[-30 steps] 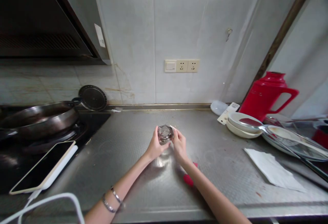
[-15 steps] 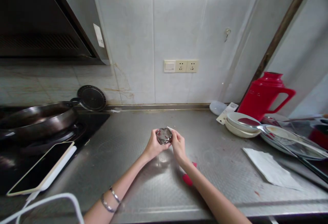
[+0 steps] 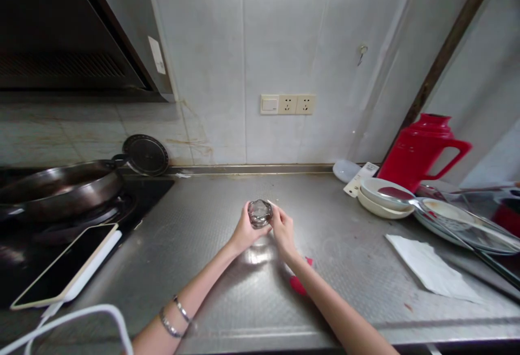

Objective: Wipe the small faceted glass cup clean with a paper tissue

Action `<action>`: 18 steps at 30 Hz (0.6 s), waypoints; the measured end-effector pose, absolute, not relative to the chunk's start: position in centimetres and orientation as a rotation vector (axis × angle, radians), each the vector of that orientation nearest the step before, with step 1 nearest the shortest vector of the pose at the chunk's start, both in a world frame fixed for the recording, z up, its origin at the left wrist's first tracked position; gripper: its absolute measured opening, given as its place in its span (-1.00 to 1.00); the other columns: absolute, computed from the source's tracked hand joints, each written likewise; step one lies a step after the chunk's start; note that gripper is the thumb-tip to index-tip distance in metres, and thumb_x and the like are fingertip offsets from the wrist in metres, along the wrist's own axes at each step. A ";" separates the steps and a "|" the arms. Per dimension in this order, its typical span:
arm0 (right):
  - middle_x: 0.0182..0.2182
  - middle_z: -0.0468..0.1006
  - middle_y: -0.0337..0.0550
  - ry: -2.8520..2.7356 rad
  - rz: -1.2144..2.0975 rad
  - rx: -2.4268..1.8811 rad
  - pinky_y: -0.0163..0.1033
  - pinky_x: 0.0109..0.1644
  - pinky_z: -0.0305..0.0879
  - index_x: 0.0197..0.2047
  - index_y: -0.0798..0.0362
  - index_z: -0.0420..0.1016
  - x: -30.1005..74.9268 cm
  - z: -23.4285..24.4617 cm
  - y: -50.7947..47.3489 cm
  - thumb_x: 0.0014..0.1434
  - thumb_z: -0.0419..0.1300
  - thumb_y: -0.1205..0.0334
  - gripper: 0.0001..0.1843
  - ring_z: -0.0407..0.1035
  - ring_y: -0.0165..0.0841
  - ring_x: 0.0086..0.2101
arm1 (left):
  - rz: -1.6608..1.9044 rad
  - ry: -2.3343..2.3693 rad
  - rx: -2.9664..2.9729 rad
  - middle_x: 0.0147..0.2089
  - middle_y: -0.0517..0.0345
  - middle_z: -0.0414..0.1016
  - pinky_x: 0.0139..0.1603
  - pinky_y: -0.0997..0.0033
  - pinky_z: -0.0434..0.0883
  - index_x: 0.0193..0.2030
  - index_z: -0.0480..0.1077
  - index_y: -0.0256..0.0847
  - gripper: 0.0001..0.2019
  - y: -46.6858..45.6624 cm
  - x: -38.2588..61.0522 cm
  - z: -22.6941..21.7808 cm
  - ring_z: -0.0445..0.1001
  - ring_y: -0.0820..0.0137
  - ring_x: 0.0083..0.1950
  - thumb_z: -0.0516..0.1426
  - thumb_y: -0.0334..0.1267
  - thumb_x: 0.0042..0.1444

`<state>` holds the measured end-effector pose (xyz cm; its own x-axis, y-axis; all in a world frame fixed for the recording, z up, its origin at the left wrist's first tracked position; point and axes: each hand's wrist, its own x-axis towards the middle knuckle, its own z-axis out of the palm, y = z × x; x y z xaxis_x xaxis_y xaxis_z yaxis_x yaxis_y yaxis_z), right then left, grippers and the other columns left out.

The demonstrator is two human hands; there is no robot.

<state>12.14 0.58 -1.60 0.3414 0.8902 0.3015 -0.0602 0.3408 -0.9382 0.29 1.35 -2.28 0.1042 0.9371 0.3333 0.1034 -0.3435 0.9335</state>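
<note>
Looking down through the head camera, I have a small glass cup [image 3: 260, 213] near the middle of the metal bench [image 3: 203, 203], held from both sides. My left hand [image 3: 244, 228] has its fingers curved round the cup's left and near sides; my right hand [image 3: 283, 229] has its fingers drawn narrow against the right side. A white sliver shows by the right fingertips, too small for me to identify. I can't tell from this angle whether the cup's base touches the metal. Below my right forearm [image 3: 333, 303] I see a red object [image 3: 298, 285], partly hidden by it. To my left, a phone [image 3: 67, 265] lies by the stove [image 3: 152, 195], near a pan [image 3: 81, 197]. To my right, a white paper sheet [image 3: 430, 268] lies near two stacked bowls [image 3: 379, 209], with a red thermos flask [image 3: 420, 152] behind them.
</note>
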 end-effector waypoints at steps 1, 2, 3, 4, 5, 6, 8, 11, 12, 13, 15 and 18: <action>-0.31 0.61 -0.14 -1.011 0.776 -1.041 -0.26 -0.24 0.30 -0.22 0.07 0.60 12.5 -1.5 0.8 0.13 0.06 0.03 -0.62 0.43 -0.29 -0.31 | 1.304 0.961 1.576 0.17 -0.19 0.30 0.17 0.04 0.30 0.24 0.00 -0.20 -0.09 1.4 0.3 -2.4 0.37 0.11 0.14 0.36 -0.27 -0.25; -0.39 0.60 -0.15 -0.999 0.772 -1.056 -0.29 -0.33 0.28 -0.27 0.09 0.60 12.9 -1.5 1.1 0.12 0.06 0.04 -0.62 0.40 -0.32 -0.39 | 1.282 0.889 1.559 0.19 -0.18 0.29 0.18 0.04 0.30 0.26 0.01 -0.18 -0.12 1.4 0.4 -2.5 0.36 0.11 0.16 0.34 -0.28 -0.21; -0.46 0.57 -0.18 -0.986 0.775 -1.065 -0.31 -0.40 0.24 -0.32 0.10 0.59 13.1 -1.5 1.3 0.12 0.05 0.04 -0.63 0.36 -0.35 -0.45 | 1.267 0.842 1.543 0.20 -0.16 0.29 0.19 0.04 0.29 0.26 0.02 -0.18 -0.15 1.5 0.3 -2.5 0.35 0.12 0.16 0.33 -0.28 -0.17; -0.52 0.54 -0.20 -0.973 0.788 -1.066 -0.33 -0.45 0.20 -0.36 0.11 0.59 13.3 -1.5 1.5 0.11 0.05 0.04 -0.63 0.31 -0.37 -0.51 | 1.262 0.826 1.532 0.19 -0.15 0.29 0.20 0.04 0.29 0.26 0.05 -0.18 -0.17 1.6 0.2 -2.5 0.35 0.13 0.17 0.32 -0.28 -0.15; -0.56 0.51 -0.21 -0.960 0.810 -1.061 -0.35 -0.49 0.17 -0.40 0.12 0.57 13.4 -1.5 1.7 0.10 0.05 0.05 -0.63 0.27 -0.40 -0.54 | 1.264 0.836 1.533 0.18 -0.14 0.30 0.20 0.04 0.29 0.25 0.08 -0.20 -0.18 1.8 0.1 -2.5 0.35 0.14 0.16 0.33 -0.28 -0.16; -0.59 0.48 -0.23 -0.949 0.837 -1.053 -0.36 -0.51 0.14 -0.43 0.12 0.56 13.3 -1.5 1.7 0.08 0.05 0.05 -0.64 0.24 -0.41 -0.57 | 1.273 0.866 1.546 0.17 -0.14 0.30 0.19 0.06 0.29 0.23 0.11 -0.21 -0.18 1.9 -0.1 -2.6 0.35 0.14 0.15 0.34 -0.27 -0.20; -0.61 0.45 -0.25 -0.947 0.881 -1.033 -0.37 -0.53 0.10 -0.46 0.12 0.54 13.0 -1.6 1.7 0.06 0.07 0.05 -0.66 0.20 -0.43 -0.58 | 1.302 0.941 1.611 0.12 -0.11 0.31 0.18 0.10 0.30 0.18 0.18 -0.23 -0.17 2.2 -0.4 -2.6 0.36 0.15 0.12 0.39 -0.28 -0.30; -0.62 0.43 -0.27 -0.988 0.856 -1.015 -0.37 -0.53 0.08 -0.48 0.10 0.53 12.6 -1.5 1.4 0.08 0.07 0.07 -0.67 0.19 -0.43 -0.57 | 1.327 0.984 1.697 0.06 -0.05 0.32 0.14 0.13 0.31 0.09 0.22 -0.22 -0.25 2.1 -0.7 -2.4 0.37 0.19 0.09 0.38 -0.26 -0.30; -0.62 0.43 -0.27 -0.997 0.832 -1.016 -0.37 -0.52 0.09 -0.48 0.10 0.53 12.4 -1.5 1.2 0.09 0.06 0.07 -0.66 0.20 -0.43 -0.56 | 1.324 0.988 1.698 0.04 -0.05 0.33 0.12 0.13 0.32 0.07 0.20 -0.22 -0.28 1.9 -0.7 -2.3 0.38 0.21 0.06 0.37 -0.25 -0.27; -0.61 0.43 -0.27 -1.003 0.813 -1.020 -0.37 -0.51 0.10 -0.47 0.10 0.54 12.3 -1.4 1.0 0.11 0.05 0.06 -0.65 0.21 -0.43 -0.56 | 1.325 0.997 1.691 0.02 -0.04 0.35 0.10 0.13 0.33 0.06 0.17 -0.22 -0.30 1.8 -0.6 -2.2 0.40 0.22 0.04 0.35 -0.23 -0.24; -0.53 0.51 -0.23 -1.012 0.808 -1.012 -0.35 -0.45 0.18 -0.39 0.10 0.57 12.1 -1.4 0.6 0.12 0.05 0.04 -0.64 0.29 -0.40 -0.50 | 1.349 1.048 1.676 0.00 -0.05 0.36 0.08 0.14 0.33 0.05 0.11 -0.23 -0.31 1.6 -0.6 -1.8 0.41 0.23 0.01 0.34 -0.22 -0.21; -0.32 0.59 -0.15 -1.020 0.846 -0.966 -0.29 -0.29 0.31 -0.22 0.08 0.59 11.6 -1.6 0.1 0.12 0.08 0.01 -0.62 0.40 -0.32 -0.33 | 1.428 1.179 1.666 -0.02 -0.04 0.35 0.07 0.14 0.33 0.02 0.10 -0.22 -0.31 1.6 -0.6 -1.6 0.41 0.22 0.01 0.34 -0.21 -0.24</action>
